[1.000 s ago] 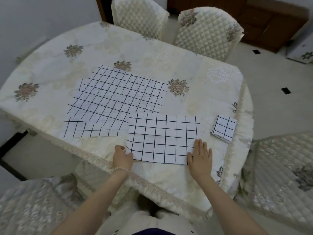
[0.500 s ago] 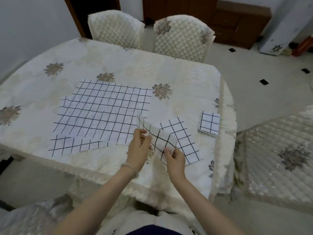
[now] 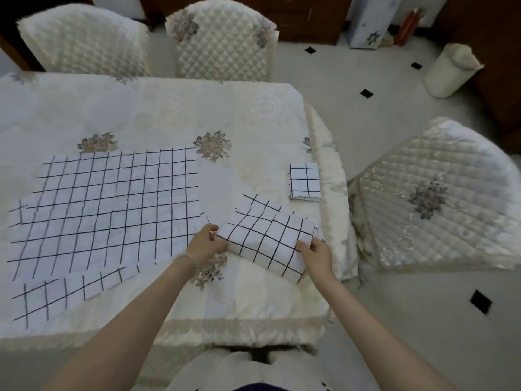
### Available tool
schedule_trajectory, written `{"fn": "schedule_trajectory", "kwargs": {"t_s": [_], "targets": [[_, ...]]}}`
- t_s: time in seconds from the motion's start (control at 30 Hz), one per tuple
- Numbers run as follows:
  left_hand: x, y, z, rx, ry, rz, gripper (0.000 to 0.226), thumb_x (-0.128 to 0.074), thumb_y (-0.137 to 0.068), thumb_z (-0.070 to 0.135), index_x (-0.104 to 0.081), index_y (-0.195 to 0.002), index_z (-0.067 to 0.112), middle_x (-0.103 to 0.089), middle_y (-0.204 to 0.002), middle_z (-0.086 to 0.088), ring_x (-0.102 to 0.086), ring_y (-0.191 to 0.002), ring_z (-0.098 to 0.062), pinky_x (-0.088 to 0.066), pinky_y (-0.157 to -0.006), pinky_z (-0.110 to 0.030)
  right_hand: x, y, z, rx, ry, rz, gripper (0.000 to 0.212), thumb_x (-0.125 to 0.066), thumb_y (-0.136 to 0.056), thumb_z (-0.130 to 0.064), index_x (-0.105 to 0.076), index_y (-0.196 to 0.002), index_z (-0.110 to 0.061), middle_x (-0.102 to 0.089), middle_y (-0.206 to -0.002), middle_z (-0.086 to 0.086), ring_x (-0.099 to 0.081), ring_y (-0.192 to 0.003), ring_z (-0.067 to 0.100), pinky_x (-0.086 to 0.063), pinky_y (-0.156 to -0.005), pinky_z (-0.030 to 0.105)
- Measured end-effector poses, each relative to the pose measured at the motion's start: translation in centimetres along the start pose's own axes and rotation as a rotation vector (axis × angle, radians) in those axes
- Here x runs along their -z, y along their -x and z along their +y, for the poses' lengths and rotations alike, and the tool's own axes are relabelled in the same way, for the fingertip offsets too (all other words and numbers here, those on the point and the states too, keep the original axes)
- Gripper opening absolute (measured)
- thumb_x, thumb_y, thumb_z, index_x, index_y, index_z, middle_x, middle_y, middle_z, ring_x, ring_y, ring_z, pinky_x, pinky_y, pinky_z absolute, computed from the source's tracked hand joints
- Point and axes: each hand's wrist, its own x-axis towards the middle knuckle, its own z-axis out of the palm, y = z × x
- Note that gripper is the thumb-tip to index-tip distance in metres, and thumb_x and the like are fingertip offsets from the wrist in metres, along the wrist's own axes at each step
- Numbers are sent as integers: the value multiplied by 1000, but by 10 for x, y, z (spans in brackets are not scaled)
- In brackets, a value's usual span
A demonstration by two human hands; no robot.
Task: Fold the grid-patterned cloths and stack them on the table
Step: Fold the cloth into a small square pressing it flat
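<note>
Both my hands hold a white cloth with a black grid [image 3: 265,244], folded over and lifted slightly above the table near its right front corner. My left hand [image 3: 207,245] pinches its left end. My right hand [image 3: 317,253] grips its right end. A small folded grid cloth [image 3: 305,180] lies flat by the table's right edge, beyond my hands. To the left, a large unfolded grid cloth [image 3: 112,204] lies spread out, with another grid cloth [image 3: 62,292] showing under its near edge.
The table [image 3: 174,114] wears a cream floral tablecloth with a lace hem. Quilted chairs [image 3: 222,40] stand behind it, and another chair [image 3: 439,198] is close on the right. A white bin [image 3: 448,71] stands on the tiled floor.
The cloth lay flat under both hands a second ago. I picked it up and folded it across. It now hangs folded between my hands, nearer the right edge. My view swung right.
</note>
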Motion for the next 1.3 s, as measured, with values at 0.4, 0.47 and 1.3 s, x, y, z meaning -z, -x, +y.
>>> {"fn": "schedule_trajectory", "kwargs": {"t_s": [0.4, 0.47, 1.3], "targets": [[-10, -7, -5, -162, -369, 18, 39, -64, -80, 25, -45, -113, 18, -58, -90, -4, -61, -76, -25, -51, -70, -35, 0, 6, 22, -18, 149, 195, 18, -56, -91, -11, -49, -74, -10, -48, -65, -4, -43, -60, 13, -32, -50, 14], [-12, -10, -7, -173, -394, 27, 35, -62, -82, 24, -43, -111, 17, -60, -81, -6, -61, -71, -24, -50, -67, -36, -1, 2, 22, 10, 175, 216, 12, -55, -92, -15, -54, -81, -10, -56, -73, -4, -50, -66, 11, -35, -53, 16], [-60, -29, -8, -964, -919, 201, 45, -64, -80, 10, -56, -124, 5, -59, -124, -13, -57, -113, -31, -49, -93, -40, -24, -21, 43, 131, 625, 477, 9, -52, -95, -17, -53, -93, -8, -49, -90, 4, -48, -71, 19, -31, -55, 29]]}}
